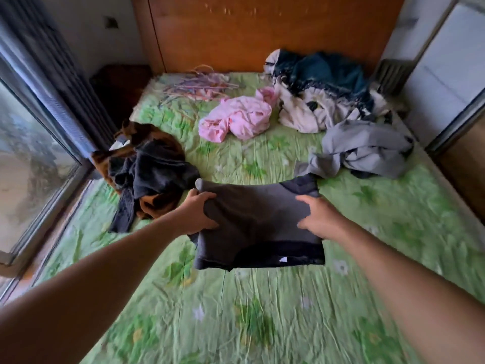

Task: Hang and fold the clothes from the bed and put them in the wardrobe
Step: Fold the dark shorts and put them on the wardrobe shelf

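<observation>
– Green floral bedspread [262,311] ran all the way up to the wooden headboard [262,30]. Where was the piece being worked?

– Over the near middle of the bed, held clear of the cover: a dark grey folded garment [257,224]. The left hand [200,214] was closed round its left edge and the right hand [319,216] round its right edge, both pinching cloth and nothing else.

– How should that step have gone?

– I judged it to be the carrying of a finished fold. Keep both edges level and lightly taut so the layers don't slide. Get the fingers underneath for support. Lay it flat on the shelf rather than dropping it.

– And the containers?

– One candidate only. The pale panel [446,74] at the right was perhaps the wardrobe door, but blur left that unsure, and none of its inside showed. Everything else lay loose on the bed:
  - plastic hangers [199,85] near the headboard
  - a pink garment [236,118] in the middle
  - a light grey garment [364,148] to the right
  - a black-and-brown heap [149,169] on the left
  - a teal-and-white heap [320,85] at the far right
</observation>
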`<action>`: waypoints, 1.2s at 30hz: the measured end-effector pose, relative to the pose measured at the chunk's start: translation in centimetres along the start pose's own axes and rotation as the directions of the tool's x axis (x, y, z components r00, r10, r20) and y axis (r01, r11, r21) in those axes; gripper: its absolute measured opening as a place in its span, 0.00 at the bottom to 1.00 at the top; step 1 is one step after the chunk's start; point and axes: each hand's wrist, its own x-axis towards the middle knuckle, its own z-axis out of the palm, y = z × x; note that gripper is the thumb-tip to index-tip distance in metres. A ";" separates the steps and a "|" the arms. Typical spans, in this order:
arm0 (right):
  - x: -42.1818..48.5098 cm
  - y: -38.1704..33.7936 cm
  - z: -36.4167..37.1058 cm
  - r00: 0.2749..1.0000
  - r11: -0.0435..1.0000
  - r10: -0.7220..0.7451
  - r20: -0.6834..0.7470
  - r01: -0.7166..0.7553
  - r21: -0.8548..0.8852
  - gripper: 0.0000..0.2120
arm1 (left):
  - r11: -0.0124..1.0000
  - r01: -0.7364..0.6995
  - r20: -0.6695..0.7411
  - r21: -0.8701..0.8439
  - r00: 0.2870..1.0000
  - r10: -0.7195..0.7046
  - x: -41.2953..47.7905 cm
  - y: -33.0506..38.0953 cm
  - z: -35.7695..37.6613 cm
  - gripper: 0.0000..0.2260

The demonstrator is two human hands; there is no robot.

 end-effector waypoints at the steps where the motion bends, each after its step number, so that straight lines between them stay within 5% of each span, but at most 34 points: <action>1: -1.6 -1.1 -2.2 1.000 1.000 0.013 -0.001 -0.013 -0.008 0.40 | 0.999 -0.026 0.004 0.023 1.000 0.026 -0.7 1.6 -1.7 0.41; 7: -14.8 -6.0 -13.2 0.978 0.996 0.091 -0.186 -0.093 -0.002 0.38 | 0.964 -0.231 0.019 0.130 0.973 0.231 -7.6 11.2 -10.9 0.39; 14: -33.8 -8.1 -20.0 0.883 0.985 0.164 -0.440 -0.167 0.031 0.36 | 0.849 -0.503 0.040 0.161 0.863 0.504 -19.8 22.1 -15.9 0.38; 18: -44.5 -7.3 -22.8 0.862 0.977 0.209 -0.462 -0.203 0.063 0.22 | 0.753 -0.631 0.103 0.187 0.775 0.624 -26.6 28.7 -15.5 0.35; 20: -49.6 -6.1 -24.2 0.835 0.967 0.250 -0.490 -0.238 0.088 0.18 | 0.699 -0.684 0.135 0.208 0.728 0.672 -29.7 32.4 -14.8 0.33; 23: -57.3 -3.3 -26.3 0.754 0.941 0.338 -0.563 -0.289 0.178 0.31 | 0.622 -0.752 0.188 0.218 0.658 0.729 -34.2 38.7 -13.2 0.33; 26: -64.9 1.0 -28.1 0.679 0.924 0.377 -0.631 -0.318 0.210 0.33 | 0.541 -0.811 0.234 0.224 0.584 0.778 -38.6 45.6 -10.3 0.33; 36: -89.4 20.6 -31.6 0.476 0.809 0.569 -0.670 -0.470 0.353 0.34 | 0.274 -0.931 0.391 0.242 0.352 0.850 -54.6 68.3 8.4 0.37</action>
